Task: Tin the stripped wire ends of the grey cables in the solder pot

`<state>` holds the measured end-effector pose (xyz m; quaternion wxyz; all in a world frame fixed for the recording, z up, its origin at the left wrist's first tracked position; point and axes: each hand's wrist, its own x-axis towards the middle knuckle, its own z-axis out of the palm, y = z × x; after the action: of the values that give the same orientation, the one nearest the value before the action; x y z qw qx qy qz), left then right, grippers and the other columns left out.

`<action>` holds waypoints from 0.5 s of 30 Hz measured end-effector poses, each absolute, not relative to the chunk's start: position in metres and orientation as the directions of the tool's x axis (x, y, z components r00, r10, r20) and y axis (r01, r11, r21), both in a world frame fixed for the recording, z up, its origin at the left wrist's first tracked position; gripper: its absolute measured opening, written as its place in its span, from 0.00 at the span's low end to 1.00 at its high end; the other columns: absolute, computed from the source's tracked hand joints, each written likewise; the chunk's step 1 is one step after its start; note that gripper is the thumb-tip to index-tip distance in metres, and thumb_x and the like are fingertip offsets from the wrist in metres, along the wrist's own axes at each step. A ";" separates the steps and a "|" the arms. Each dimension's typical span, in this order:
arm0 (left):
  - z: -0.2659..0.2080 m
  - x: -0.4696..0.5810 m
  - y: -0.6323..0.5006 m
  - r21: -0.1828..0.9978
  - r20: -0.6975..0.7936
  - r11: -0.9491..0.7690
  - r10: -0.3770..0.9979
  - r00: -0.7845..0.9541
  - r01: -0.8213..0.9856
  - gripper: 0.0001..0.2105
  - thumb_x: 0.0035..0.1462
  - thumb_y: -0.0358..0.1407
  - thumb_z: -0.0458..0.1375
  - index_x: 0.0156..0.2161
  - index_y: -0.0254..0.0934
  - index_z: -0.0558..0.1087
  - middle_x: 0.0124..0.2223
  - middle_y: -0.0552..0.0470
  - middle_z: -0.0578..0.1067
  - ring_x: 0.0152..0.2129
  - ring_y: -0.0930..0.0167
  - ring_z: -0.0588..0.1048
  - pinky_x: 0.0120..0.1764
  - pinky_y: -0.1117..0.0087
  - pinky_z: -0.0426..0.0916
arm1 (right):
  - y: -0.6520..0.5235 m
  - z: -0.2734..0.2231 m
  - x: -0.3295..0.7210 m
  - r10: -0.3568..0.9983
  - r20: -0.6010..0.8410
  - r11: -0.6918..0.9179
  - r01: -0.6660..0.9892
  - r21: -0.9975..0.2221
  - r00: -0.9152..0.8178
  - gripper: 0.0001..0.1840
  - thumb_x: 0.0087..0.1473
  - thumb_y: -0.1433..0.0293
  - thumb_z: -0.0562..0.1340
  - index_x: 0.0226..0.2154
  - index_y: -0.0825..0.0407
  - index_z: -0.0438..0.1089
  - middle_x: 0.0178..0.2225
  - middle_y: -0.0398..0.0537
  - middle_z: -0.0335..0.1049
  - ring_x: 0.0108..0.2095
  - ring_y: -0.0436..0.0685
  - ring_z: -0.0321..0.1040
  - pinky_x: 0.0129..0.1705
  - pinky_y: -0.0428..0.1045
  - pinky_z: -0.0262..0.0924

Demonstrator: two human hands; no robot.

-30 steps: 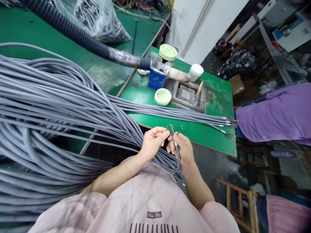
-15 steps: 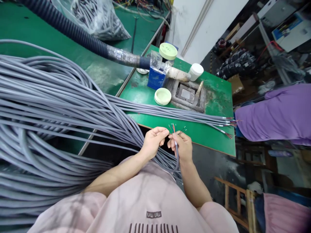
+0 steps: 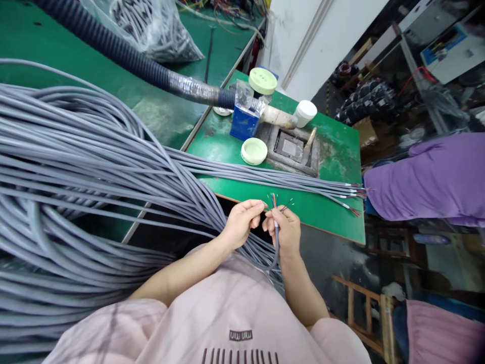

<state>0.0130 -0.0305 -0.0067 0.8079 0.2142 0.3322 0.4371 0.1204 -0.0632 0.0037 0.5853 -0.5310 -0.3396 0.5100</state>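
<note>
My right hand [image 3: 286, 230] grips a grey cable [image 3: 277, 245] just below its stripped end, thumb on top. Thin coloured wires [image 3: 273, 201] fan out above the thumb, some red, some dark, several with pale tips. To its left, my left hand [image 3: 244, 218] is closed in a pinch on one of these thin wires, drawn away from the rest. Behind both hands, a row of grey cables [image 3: 257, 174] lies across the green table [image 3: 227, 189], their stripped ends [image 3: 354, 189] at the right edge.
A big coil of grey cable [image 3: 76, 151] fills the left side. On the table stand a solder pot [image 3: 291, 146] with a stick across it, an open round tub [image 3: 253, 151], a white jar [image 3: 305, 113] and a ribbed hose [image 3: 151, 71]. A purple sleeve [image 3: 424, 177] shows at right.
The wires have fanned slightly to the right, and my left hand has shifted a little to the right with its pinched wire. The right hand still holds the cable.
</note>
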 end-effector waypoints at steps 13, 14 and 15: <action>-0.010 0.012 -0.032 0.753 -0.220 0.273 0.962 0.162 -0.599 0.11 0.47 0.39 0.65 0.30 0.36 0.69 0.15 0.63 0.63 0.12 0.82 0.58 0.18 0.79 0.53 | -0.064 -0.001 0.119 0.959 -0.096 -0.052 -0.168 -0.984 0.267 0.10 0.52 0.66 0.62 0.23 0.53 0.70 0.11 0.34 0.58 0.12 0.45 0.54 0.18 0.44 0.53; -0.010 0.012 -0.032 0.762 -0.214 0.268 0.963 0.161 -0.590 0.10 0.47 0.39 0.64 0.30 0.36 0.69 0.15 0.63 0.63 0.12 0.82 0.58 0.18 0.79 0.53 | -0.064 -0.001 0.119 0.958 -0.094 -0.050 -0.163 -0.985 0.272 0.10 0.52 0.66 0.62 0.23 0.53 0.69 0.11 0.34 0.58 0.12 0.45 0.54 0.18 0.44 0.53; -0.009 0.011 -0.033 0.771 -0.213 0.271 0.963 0.168 -0.576 0.10 0.47 0.39 0.64 0.30 0.36 0.69 0.15 0.63 0.63 0.12 0.82 0.58 0.18 0.78 0.53 | -0.064 -0.001 0.119 0.957 -0.091 -0.048 -0.157 -0.986 0.275 0.10 0.52 0.65 0.62 0.23 0.52 0.69 0.11 0.34 0.58 0.12 0.45 0.54 0.18 0.44 0.54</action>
<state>0.0115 -0.0327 -0.0093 0.7140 0.2722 0.3546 0.5388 0.1191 -0.0636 -0.0006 0.5839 -0.5447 -0.3673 0.4769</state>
